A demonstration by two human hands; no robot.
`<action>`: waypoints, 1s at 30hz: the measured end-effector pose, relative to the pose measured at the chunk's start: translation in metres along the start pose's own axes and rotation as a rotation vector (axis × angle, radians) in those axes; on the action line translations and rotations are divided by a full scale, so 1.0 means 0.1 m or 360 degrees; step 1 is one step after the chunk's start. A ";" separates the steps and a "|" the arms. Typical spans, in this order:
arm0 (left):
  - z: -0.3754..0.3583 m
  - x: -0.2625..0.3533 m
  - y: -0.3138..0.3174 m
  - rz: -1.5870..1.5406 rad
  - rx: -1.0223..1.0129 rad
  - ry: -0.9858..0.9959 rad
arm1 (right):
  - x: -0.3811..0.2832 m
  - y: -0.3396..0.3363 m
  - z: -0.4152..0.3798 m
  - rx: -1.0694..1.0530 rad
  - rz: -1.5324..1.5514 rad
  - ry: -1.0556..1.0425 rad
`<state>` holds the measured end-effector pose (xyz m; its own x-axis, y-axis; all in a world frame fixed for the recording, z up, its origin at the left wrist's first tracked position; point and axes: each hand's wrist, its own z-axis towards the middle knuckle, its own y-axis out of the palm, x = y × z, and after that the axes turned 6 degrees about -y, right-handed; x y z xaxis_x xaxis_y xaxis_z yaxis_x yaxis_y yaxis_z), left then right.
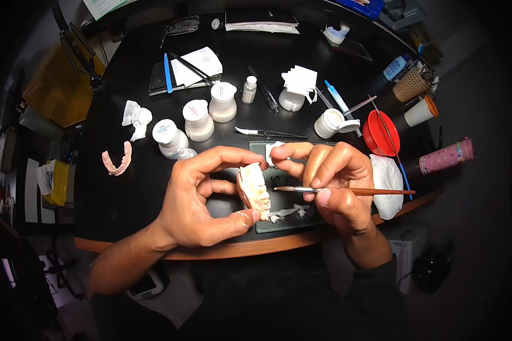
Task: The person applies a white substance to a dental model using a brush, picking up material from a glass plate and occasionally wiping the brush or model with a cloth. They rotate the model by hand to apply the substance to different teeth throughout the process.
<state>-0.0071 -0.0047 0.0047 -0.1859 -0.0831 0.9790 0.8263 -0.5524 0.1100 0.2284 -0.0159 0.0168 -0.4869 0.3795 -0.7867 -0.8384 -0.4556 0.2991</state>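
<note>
My left hand [202, 196] grips a cream-coloured dental cast [252, 188], its row of teeth turned to the right. Thumb and fingers hold it by its two ends, and white smears mark the thumb. In my right hand [338, 184] is a fine brush [358, 191] with a reddish-brown wooden handle, its tip pointing left and close to the teeth. A small white piece [270, 154] shows beside the right index fingertip. Below both hands lies a glass slab [261, 226] with white paste [290, 212] smeared on it.
Several white powder jars [198, 120] stand behind my left hand, with a pink dental arch [117, 159] to their left. A white-tipped tool [267, 134] lies behind the slab. At right are an open jar [328, 123], a red bowl [379, 133], white cloth [387, 187] and a pink bottle [446, 156].
</note>
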 end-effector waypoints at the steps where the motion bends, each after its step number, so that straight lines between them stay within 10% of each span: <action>1: 0.00 0.00 0.00 -0.0003 -0.0022 0.0008 | 0.00 0.03 0.00 0.0032 0.0019 0.0004; 30: -0.02 -0.03 -0.05 0.0126 -0.0069 -0.0017 | 0.04 0.04 -0.10 -0.0070 -0.0230 -0.0082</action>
<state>-0.0119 -0.0027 0.0014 -0.1152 -0.1192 0.9862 0.8142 -0.5801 0.0249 0.2255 -0.0243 0.0095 -0.3747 0.4841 -0.7907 -0.8897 -0.4276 0.1599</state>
